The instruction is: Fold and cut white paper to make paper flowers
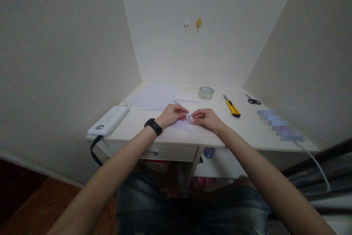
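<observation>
My left hand (173,114), with a black watch (154,125) on its wrist, pinches one side of a small folded piece of white paper (189,116). From the other side my right hand (205,118) grips the same paper between thumb and fingers. Both hands are close together over the white desk, near its front edge. Beneath them lies a pale sheet of paper (182,126) with a pointed corner. How the small piece is folded is partly hidden by my fingers.
Behind my left hand lie larger paper sheets (158,95). A tape roll (206,92), a yellow utility knife (231,106) and black scissors (253,101) are towards the right. A white power bank-like device (109,120) rests at the left edge; a blurred-out object (282,125) lies far right.
</observation>
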Available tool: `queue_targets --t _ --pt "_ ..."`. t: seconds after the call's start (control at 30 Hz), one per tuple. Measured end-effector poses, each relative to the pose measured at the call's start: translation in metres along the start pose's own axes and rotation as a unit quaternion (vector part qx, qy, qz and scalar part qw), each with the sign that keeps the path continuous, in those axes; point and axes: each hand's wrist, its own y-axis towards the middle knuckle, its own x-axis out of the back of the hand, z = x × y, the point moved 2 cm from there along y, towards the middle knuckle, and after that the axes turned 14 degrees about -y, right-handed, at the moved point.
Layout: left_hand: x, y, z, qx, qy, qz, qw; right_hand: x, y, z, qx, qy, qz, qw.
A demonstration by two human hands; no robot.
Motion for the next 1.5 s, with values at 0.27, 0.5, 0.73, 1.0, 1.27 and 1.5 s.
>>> queue_targets --t 0.27,0.5,0.73,1.0,1.27,1.5 --pt "0.0015 0.0002 0.0024 0.001 -0.020 0.006 1.000 0.0008 0.0010 -0.0019 0.002 -0.020 -0.019 1.000" --pt "0.0029 0.0013 0.0046 -0.026 0.003 0.031 0.999 0.0029 -0.0003 0.0018 -0.004 0.019 -0.014 1.000" --pt "0.0035 0.0018 0.0043 -0.048 0.029 0.038 0.998 0.0030 -0.0015 0.0024 0.001 -0.001 -0.015 1.000" --pt "0.0013 0.0010 0.0016 -0.053 0.036 0.044 0.997 0.0034 -0.0013 -0.0001 0.012 -0.020 -0.004 1.000" --pt "0.0019 0.0012 0.0023 -0.041 0.029 0.054 0.997 0.0022 -0.0019 0.0007 0.010 -0.025 0.010 1.000" --pt "0.0022 0.0002 0.0037 -0.044 0.025 0.061 0.997 0.0029 -0.0028 0.0023 0.020 -0.037 0.000 0.999"
